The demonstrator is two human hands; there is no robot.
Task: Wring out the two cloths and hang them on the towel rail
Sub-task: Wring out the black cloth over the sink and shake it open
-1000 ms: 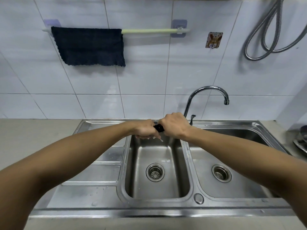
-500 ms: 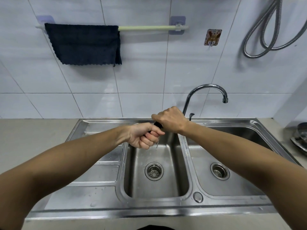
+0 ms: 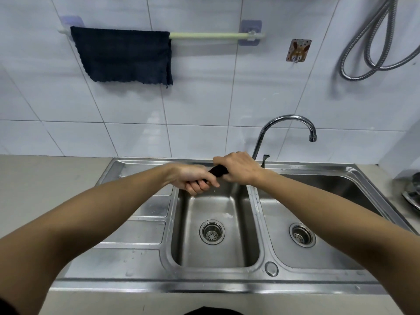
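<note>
Head view, looking down on a stainless steel double sink (image 3: 145, 260) set in a pale beige countertop (image 3: 45, 178), with a wall of glossy white tiles (image 3: 204, 98) behind. The sink has a ribbed draining board at 9 o'clock, a smaller left basin (image 3: 213, 253) at the centre and a wider right basin (image 3: 322, 255) at 3 o'clock. Each basin holds only a round metal strainer over its drain; a few water drops dot the steel. A curved chrome tap (image 3: 286, 123) rises behind the divider, its spout arching toward 2 o'clock.

Two bare forearms reach in from 7 and 4 o'clock and meet above the back of the left basin. The left hand (image 3: 193, 178) is closed in a tight fist, palm turned up, around one end of a dark rolled cloth (image 3: 218, 171). The right hand (image 3: 238, 167) is closed over the other end, knuckles up. Only a short twisted stretch of the cloth shows between the two fists.

At 11 o'clock a pale green towel rail (image 3: 204, 35) is fixed to the tiles by lilac adhesive mounts. A second dark navy cloth (image 3: 125, 55) with a fuzzy, scalloped lower edge hangs flat over the rail's left half; the right half is bare. At 1 o'clock there is a small patterned wall hook (image 3: 297, 51), and at 2 o'clock a looped metal shower hose (image 3: 372, 42). Dark cookware peeks in at the 3 o'clock edge
</note>
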